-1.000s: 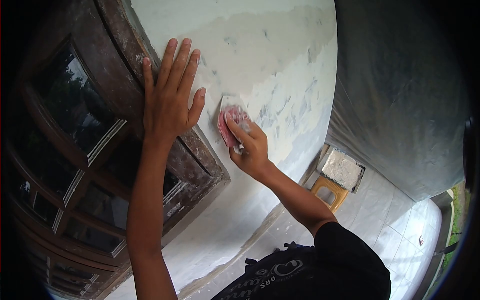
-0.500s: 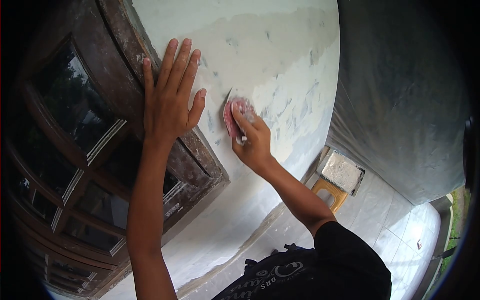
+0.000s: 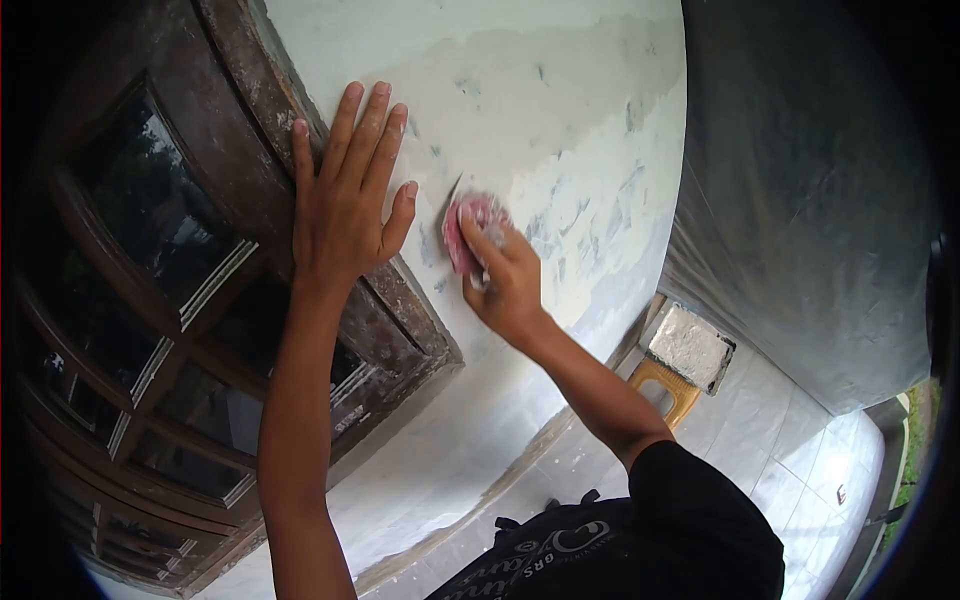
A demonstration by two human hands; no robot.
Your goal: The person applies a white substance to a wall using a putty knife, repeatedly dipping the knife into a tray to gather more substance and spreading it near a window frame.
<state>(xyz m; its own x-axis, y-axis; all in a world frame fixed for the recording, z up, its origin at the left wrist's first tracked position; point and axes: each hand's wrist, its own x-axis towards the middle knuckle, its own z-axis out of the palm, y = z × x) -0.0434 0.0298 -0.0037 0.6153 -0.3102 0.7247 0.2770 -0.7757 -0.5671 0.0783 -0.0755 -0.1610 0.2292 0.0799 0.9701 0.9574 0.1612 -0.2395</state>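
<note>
My left hand (image 3: 345, 205) lies flat with fingers spread, across the edge of the dark wooden window frame (image 3: 400, 310) and onto the pale wall (image 3: 560, 110). In my right hand (image 3: 508, 280) is a red putty scraper (image 3: 466, 240), smeared with whitish putty and gripped between thumb and fingers. Its thin blade edge shows at the upper left, against or very close to the wall. Around it the wall carries damp-looking putty patches and small dark scuffs. My right fingers beneath the scraper are partly hidden.
A tray of whitish putty (image 3: 690, 345) rests on a yellow-orange plastic stool (image 3: 660, 385) at the foot of the wall. Grey plastic sheeting (image 3: 800, 200) hangs to the right. Pale floor tiles (image 3: 740, 430) lie below, and glass panes (image 3: 150, 200) fill the wooden frame.
The view has shifted slightly, so the wall and window frame sit a little further right. The scraper has moved slightly left along the wall. My left hand stays flat in place.
</note>
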